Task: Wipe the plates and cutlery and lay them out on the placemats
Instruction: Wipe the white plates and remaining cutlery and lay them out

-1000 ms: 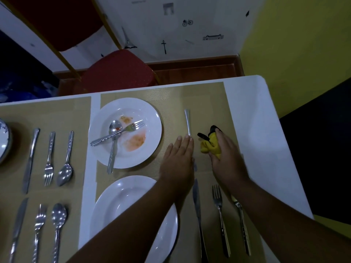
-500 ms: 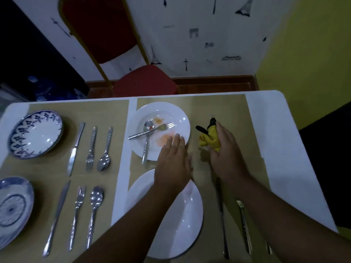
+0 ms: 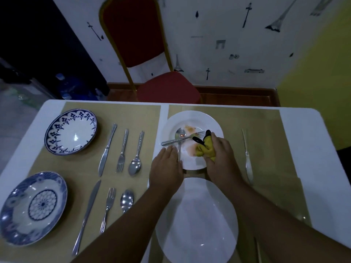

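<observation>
A white plate (image 3: 191,118) smeared with orange sauce lies at the far end of the right placemat (image 3: 266,133). A spoon (image 3: 180,134) and a fork (image 3: 183,139) lie crossed on it. My right hand (image 3: 221,158) is shut on a yellow cloth (image 3: 206,149) with black parts, pressed onto the plate's near right part. My left hand (image 3: 167,171) rests flat at the plate's near left rim, fingers by the spoon handle. A clean white plate (image 3: 199,224) lies nearer me, partly under my forearms. A knife (image 3: 247,158) lies to the right.
The left placemat (image 3: 133,114) holds a blue-patterned bowl (image 3: 71,130) and a blue plate (image 3: 32,207), each with a knife, fork and spoon beside it. A red chair (image 3: 167,88) stands behind the white table (image 3: 313,149). More cutlery (image 3: 257,249) shows at the lower right.
My right hand moved the yellow cloth left from the placemat onto the dirty plate. My left hand shifted to the plate's near rim. The view tilted up and left.
</observation>
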Motion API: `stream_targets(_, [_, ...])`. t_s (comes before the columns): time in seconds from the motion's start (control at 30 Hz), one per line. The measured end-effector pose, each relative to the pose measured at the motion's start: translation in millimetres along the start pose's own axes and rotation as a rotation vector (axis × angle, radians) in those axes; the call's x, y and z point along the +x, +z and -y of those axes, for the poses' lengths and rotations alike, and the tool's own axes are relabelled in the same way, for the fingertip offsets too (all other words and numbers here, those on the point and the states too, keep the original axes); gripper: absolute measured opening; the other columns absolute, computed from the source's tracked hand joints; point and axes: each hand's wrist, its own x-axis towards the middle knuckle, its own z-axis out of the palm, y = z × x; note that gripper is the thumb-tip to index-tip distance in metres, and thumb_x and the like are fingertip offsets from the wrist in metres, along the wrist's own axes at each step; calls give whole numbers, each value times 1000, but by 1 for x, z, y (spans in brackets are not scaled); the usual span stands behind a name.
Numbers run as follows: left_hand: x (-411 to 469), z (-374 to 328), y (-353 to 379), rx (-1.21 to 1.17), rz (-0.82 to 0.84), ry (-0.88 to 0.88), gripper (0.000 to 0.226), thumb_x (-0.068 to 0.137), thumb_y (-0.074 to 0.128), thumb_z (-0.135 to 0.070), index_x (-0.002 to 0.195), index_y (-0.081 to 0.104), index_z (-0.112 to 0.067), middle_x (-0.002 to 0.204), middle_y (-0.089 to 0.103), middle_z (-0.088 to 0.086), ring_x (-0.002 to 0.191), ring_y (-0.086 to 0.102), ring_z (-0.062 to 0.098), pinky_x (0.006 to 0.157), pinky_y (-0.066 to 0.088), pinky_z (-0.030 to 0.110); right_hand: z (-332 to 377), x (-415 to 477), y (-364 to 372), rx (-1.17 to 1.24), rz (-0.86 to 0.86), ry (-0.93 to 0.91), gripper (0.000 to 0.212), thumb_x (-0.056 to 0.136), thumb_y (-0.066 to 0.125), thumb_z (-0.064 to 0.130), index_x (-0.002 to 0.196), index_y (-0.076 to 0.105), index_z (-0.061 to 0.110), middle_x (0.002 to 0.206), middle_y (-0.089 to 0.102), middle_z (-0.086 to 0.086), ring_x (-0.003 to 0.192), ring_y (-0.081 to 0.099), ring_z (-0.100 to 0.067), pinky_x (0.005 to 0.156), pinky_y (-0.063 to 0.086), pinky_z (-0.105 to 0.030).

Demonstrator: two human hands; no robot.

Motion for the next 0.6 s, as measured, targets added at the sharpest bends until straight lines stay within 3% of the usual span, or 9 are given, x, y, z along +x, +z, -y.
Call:
stream_targets(0.13, [34,3,-7,-163,-96,-72,30,95,48,-23,118,65,-13,117,67,6,109,58,28,93,51,40,3,13,11,-42,-8,26,71,88,64,14,150,29,20,135,41,-4,121,43,-20,94,34,-22])
stream_targets(0.27, [70,2,-9,-86,-67,-77,19,94,59,-22,107,69,-14,101,70,6,96,60,28,80,50,38,4,21,16,-21,-42,97,71,89,65,20,150,28,23,135,42,-3,120,45,-19,93,37,-22])
stream_targets(0.43, [86,1,-16,-34,-14,-38,22,94,63,-17,114,70,-20,100,71,6,102,57,31,84,43,37,3,26,8,58,-137,152,72,84,68,16,146,35,28,126,44,4,109,43,-6,84,35,-11])
stream_targets(0.5, [88,3,-19,-40,33,-11,29,92,66,-17,119,71,-25,100,72,5,101,61,31,83,47,37,4,29,3,108,-179,183,69,79,71,15,141,41,28,124,46,7,107,45,-4,81,35,-6])
stream_targets(0.6, [81,5,-27,-198,184,-24,26,91,67,-12,116,73,-17,102,73,7,90,68,24,76,54,31,7,34,-2,203,-240,213,62,72,76,13,127,51,27,119,53,5,102,54,-7,79,44,-11])
